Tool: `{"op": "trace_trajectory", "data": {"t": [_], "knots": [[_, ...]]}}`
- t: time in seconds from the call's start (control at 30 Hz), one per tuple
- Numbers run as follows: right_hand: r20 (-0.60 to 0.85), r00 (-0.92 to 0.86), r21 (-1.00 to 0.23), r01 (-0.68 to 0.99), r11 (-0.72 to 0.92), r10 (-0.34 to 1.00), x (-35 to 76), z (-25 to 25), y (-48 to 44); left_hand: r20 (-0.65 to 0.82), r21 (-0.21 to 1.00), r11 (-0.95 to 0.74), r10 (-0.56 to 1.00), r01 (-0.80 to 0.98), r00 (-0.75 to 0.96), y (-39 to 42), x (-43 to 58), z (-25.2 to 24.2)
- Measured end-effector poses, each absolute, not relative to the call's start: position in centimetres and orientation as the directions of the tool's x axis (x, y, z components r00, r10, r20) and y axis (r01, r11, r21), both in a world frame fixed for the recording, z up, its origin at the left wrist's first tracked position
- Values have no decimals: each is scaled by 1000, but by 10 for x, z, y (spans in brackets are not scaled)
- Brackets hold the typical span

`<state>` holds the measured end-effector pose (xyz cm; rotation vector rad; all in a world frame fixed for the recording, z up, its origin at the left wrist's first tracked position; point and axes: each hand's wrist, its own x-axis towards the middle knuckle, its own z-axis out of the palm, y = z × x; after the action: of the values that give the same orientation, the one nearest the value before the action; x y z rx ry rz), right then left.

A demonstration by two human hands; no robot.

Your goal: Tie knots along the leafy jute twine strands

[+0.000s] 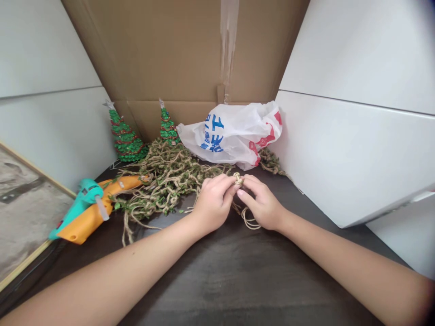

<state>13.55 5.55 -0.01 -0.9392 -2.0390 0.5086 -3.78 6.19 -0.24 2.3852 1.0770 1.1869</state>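
Observation:
Both my hands meet over the middle of the dark table, pinching a small knotted piece of twine [238,179] between the fingertips. My left hand [215,199] grips it from the left, with thumb and forefinger closed. From the other side, my right hand [261,201] holds it with thumb and forefinger. Loose loops of the twine [250,222] hang below my right hand and rest by the table. Just beyond my left hand spreads a large tangled heap of knotted twine [170,176] with small green leaves worked into it.
A teal glue gun [79,203] lies with an orange holder [90,222] at the left. Two small green Christmas trees [125,138] stand behind the heap. A white plastic bag [234,133] leans by the cardboard backing [170,50]. White panels [356,149] flank the dark table [244,280].

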Motion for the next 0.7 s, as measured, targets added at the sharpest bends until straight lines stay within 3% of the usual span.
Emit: {"op": "trace_trajectory", "data": {"t": [0.33,0.7], "knots": [[517,-436,-614,411,674,737,137,0,56,589,677,-689,718,260,371,59,-39,3],[506,-408,-645,405,647,760,137,0,55,543,641,-660,751,393,376,61,-37,2]]}}
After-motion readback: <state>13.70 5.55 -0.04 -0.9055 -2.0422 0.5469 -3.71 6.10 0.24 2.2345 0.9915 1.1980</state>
